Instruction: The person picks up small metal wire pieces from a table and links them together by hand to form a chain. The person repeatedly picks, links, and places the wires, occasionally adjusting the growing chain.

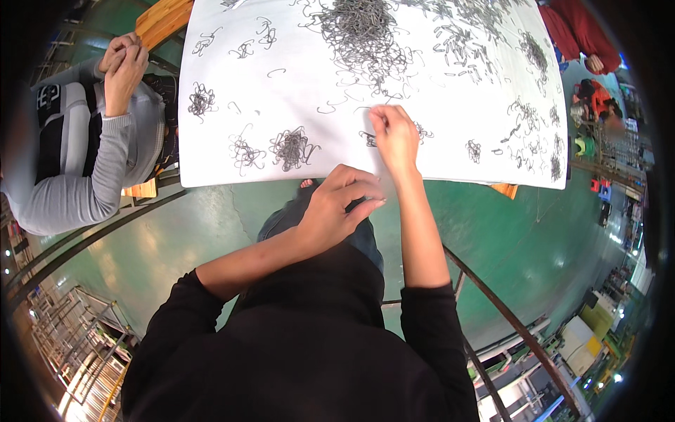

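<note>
My right hand (396, 137) reaches over the white-covered table, thumb and fingers pinched together at the near edge of a large heap of dark bent wire hooks (360, 32). What lies between its fingertips is too small to tell. Under its wrist side sits a small dark bundle (369, 138). My left hand (339, 209) hovers in front of the table's near edge, over my lap, with fingers curled and thumb drawn toward them; anything in them cannot be made out. To its upper left lie two smaller piles of hooks, one dense (292, 148) and one looser (246, 153).
Straighter dark pieces (464, 49) spread across the far right of the white sheet (436, 158), with small piles along its right side. A person in a grey sweater (105, 155) sits at left, hands together. Another person in dark red (580, 32) is at the far right.
</note>
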Motion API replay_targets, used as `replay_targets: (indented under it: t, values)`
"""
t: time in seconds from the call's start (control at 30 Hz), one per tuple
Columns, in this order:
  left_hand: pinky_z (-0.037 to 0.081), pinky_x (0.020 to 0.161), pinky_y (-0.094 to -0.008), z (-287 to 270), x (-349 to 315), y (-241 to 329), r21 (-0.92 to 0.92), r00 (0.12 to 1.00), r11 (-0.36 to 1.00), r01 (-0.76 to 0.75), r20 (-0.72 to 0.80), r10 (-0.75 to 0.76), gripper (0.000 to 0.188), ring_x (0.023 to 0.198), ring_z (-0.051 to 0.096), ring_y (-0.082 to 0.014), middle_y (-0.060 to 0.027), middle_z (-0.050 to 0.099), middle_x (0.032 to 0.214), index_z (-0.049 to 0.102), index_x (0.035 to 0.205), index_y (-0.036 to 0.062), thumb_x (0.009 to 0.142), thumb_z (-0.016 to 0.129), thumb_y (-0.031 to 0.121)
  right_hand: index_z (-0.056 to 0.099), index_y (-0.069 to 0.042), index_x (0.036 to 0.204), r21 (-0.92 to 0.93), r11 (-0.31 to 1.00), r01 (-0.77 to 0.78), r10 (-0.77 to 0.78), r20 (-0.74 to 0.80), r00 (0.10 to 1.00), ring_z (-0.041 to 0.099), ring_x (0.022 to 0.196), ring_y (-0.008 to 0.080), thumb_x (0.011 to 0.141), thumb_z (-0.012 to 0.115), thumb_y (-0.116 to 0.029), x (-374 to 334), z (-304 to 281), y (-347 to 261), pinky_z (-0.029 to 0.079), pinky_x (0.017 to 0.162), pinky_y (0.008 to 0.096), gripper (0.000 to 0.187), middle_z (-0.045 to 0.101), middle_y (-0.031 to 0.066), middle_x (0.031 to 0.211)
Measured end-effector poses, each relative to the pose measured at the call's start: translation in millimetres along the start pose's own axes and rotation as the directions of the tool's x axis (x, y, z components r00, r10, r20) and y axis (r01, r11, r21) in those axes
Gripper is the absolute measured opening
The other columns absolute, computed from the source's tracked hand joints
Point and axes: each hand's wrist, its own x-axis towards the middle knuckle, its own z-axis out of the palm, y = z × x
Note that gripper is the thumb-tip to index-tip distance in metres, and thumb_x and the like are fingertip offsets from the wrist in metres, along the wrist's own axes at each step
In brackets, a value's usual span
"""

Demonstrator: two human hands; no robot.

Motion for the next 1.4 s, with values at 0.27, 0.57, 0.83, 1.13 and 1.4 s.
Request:
replay_targets:
  t: [0.27,0.57,0.83,1.13,1.4]
  values:
    - [0.05,0.074,-0.0314,-8,-7,0,0.007,0.997,0.998,0.055,-0.062,-0.055,0.014,0.09,0.059,-0.0205,-0.0044,0.064,0.097,0.071,0.09,0.0062,0.077,0.073,0.003,0.066,-0.005,0.09,-0.435,0.883,0.177,-0.074,0.243,0.967,0.064,0.08,0.0254,0.083,0.067,-0.017,62,54,4,0.048,0.071,0.0381,0.014,0.065,0.0114,0.086]
    - [0.05,0.075,-0.03,-1,-4,-5,0.009,0.999,1.0,-0.023,-0.031,0.023,0.014,0.088,0.061,-0.0206,-0.0068,0.064,0.097,0.07,0.091,0.0032,0.077,0.071,0.001,0.056,-0.002,0.102,0.729,0.54,-0.421,0.329,0.278,0.903,0.058,0.072,0.011,0.089,0.063,-0.005,-44,-67,-30,0.039,0.056,0.0212,0.015,0.065,0.007,0.087]
    - [0.051,0.072,-0.0312,19,5,4,-0.052,0.997,0.998,-0.03,0.065,0.033,0.014,0.088,0.061,-0.02,-0.0049,0.063,0.097,0.071,0.089,0.0066,0.076,0.074,0.005,0.042,-0.003,0.113,0.858,0.431,-0.28,0.502,0.03,0.864,0.065,0.072,0.0164,0.084,0.065,0.005,-132,-107,-74,0.051,0.053,0.0226,0.038,0.063,0.01,0.091]
    - [0.049,0.076,-0.032,59,20,14,-0.146,0.978,0.985,-0.094,0.174,0.119,0.018,0.09,0.06,-0.0215,-0.006,0.063,0.096,0.07,0.09,0.0053,0.074,0.073,0.0,0.043,-0.002,0.105,0.736,0.675,-0.058,0.47,-0.368,0.803,0.066,0.076,0.0173,0.085,0.062,0.009,-149,-110,-51,0.056,0.068,0.0278,0.03,0.063,0.0124,0.092]
    - [0.048,0.085,-0.0372,94,142,-55,0.158,0.935,0.922,-0.353,0.092,0.343,0.013,0.094,0.06,-0.0279,-0.0109,0.066,0.102,0.071,0.096,0.0073,0.084,0.066,0.01,0.038,-0.002,0.101,0.514,0.847,0.133,0.239,-0.592,0.77,0.065,0.079,0.023,0.083,0.059,0.014,-161,-113,-19,0.057,0.073,0.0333,0.033,0.06,0.0175,0.088]
